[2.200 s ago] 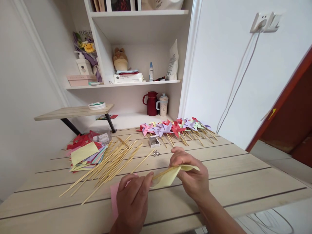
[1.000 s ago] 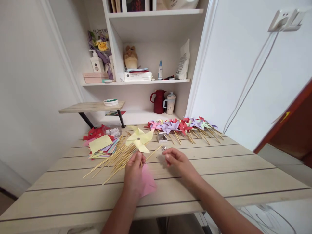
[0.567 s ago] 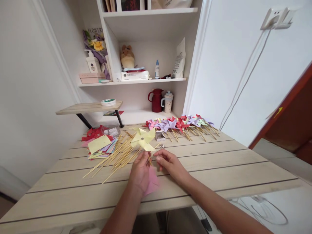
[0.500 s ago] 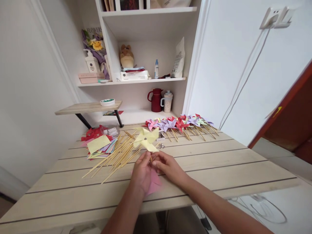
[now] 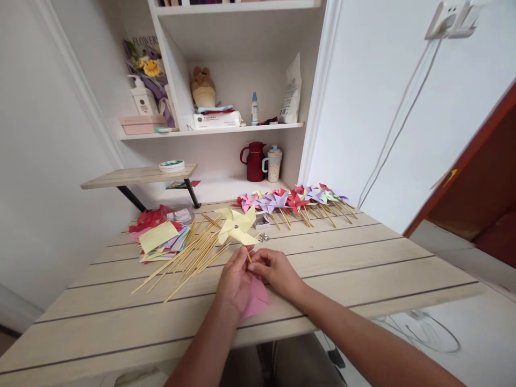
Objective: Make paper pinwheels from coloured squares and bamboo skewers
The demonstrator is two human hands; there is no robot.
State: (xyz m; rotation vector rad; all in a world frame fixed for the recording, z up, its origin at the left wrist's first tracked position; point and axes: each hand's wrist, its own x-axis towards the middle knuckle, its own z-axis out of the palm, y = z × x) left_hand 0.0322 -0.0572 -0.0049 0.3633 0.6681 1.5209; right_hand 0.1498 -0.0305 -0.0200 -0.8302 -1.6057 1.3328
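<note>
A pale yellow paper pinwheel (image 5: 237, 226) stands upright on a thin wooden stick above the table. My left hand (image 5: 236, 279) pinches the stick just below the wheel. My right hand (image 5: 273, 271) meets it from the right, fingertips on the same stick. A pink paper sheet (image 5: 258, 301) lies flat on the table under both hands. A loose pile of wooden sticks (image 5: 189, 255) spreads out to the left of my hands.
A stack of coloured paper squares (image 5: 159, 241) lies at the left. Finished pinwheels (image 5: 290, 201) lie in a row along the far edge, with a small box (image 5: 263, 221) and metal pins (image 5: 264, 236) before them. Shelves behind hold a red jug (image 5: 253, 161) and bottles.
The folded yellow paper from the earliest frame now stands as a pinwheel on a stick in my left hand. My right hand moved in from the pins and took hold of the stick.
</note>
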